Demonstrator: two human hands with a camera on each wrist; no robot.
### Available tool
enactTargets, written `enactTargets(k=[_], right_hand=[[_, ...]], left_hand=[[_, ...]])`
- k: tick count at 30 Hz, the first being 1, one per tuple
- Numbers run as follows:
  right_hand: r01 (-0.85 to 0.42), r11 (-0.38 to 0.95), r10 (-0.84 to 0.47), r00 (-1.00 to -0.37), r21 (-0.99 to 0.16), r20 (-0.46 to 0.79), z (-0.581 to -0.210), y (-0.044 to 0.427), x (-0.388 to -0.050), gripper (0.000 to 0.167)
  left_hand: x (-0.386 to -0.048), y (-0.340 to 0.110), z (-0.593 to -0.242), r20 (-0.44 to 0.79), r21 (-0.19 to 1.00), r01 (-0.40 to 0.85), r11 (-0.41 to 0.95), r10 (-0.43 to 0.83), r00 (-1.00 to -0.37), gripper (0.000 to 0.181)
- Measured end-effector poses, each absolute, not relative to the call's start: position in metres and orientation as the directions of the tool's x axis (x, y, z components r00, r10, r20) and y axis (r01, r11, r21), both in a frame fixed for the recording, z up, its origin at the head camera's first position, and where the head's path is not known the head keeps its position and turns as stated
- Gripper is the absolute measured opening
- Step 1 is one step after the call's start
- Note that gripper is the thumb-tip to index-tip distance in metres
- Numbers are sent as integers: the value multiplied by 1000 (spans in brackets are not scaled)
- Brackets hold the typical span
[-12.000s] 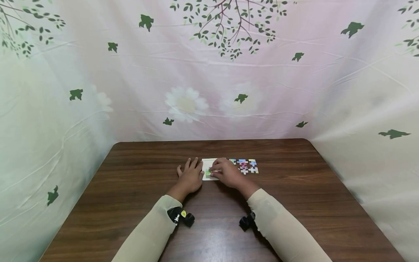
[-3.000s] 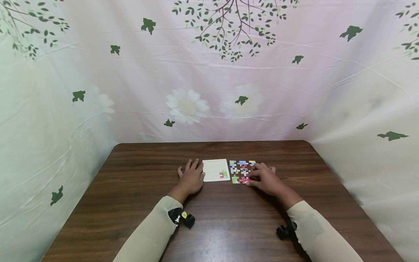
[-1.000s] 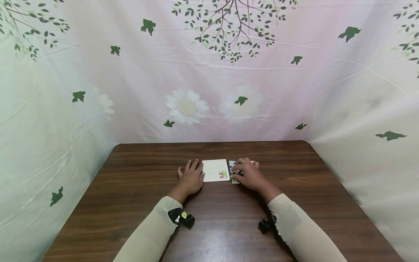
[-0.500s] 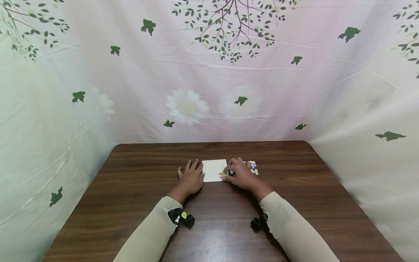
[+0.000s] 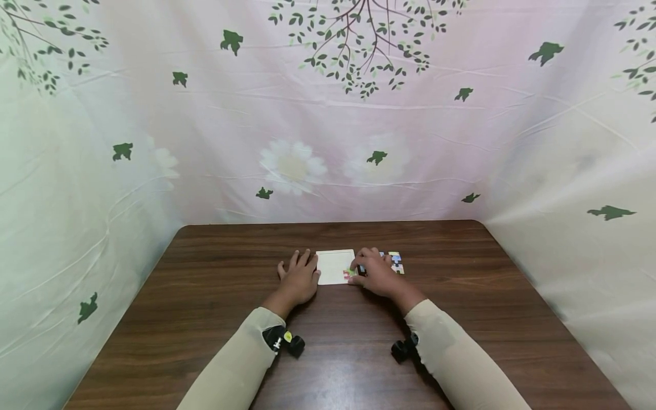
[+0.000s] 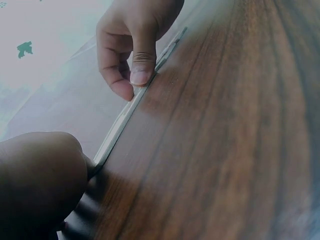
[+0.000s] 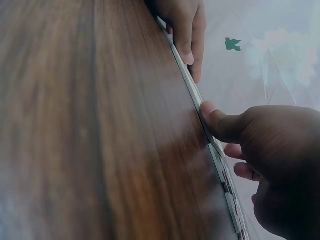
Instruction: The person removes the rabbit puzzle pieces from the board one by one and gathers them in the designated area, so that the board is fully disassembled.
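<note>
A shallow white puzzle tray (image 5: 333, 265) lies near the middle of the table. A red and green puzzle piece (image 5: 346, 275) shows in its lower right corner. My left hand (image 5: 298, 279) rests palm down by the tray's left edge, fingers spread and thumb against the side. Over the right corner, my right hand (image 5: 376, 272) curls its thumb and forefinger together at the puzzle piece, pinching it down against the tray. That hand hides part of the piece. In the right wrist view, the right thumb (image 7: 215, 120) lies at the tray's front edge (image 7: 187, 80).
Loose puzzle pieces (image 5: 396, 262) lie to the right of the tray, partly covered by the right hand. The brown wooden table (image 5: 230, 262) ends at a printed curtain (image 5: 328, 199) behind, with more curtain on both sides.
The right hand went from the tray to the loose pieces, then moved left again to the tray's lower right corner. It has barely shifted in the last half second. The left hand stayed put.
</note>
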State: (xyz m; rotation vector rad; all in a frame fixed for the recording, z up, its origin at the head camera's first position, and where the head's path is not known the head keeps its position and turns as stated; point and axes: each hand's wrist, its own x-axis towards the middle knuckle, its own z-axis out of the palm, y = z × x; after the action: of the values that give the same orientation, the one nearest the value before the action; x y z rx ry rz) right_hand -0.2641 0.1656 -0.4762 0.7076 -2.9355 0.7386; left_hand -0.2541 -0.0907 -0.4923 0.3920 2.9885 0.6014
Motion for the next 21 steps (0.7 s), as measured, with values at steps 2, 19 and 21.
enactTargets(k=[2, 19, 21], right_hand=[[-432, 786, -419, -898, -441, 132, -477, 164, -265, 20], [-440, 751, -386, -897, -492, 215, -472, 161, -262, 26], [-435, 750, -383, -900, -498, 210, -472, 161, -262, 25]], left_hand=[[-254, -91, -492, -16, 390, 234, 890, 261, -965, 57], [-255, -91, -491, -14, 393, 232, 890, 258, -966, 57], [-255, -91, -491, -18, 391, 230, 891, 258, -966, 57]])
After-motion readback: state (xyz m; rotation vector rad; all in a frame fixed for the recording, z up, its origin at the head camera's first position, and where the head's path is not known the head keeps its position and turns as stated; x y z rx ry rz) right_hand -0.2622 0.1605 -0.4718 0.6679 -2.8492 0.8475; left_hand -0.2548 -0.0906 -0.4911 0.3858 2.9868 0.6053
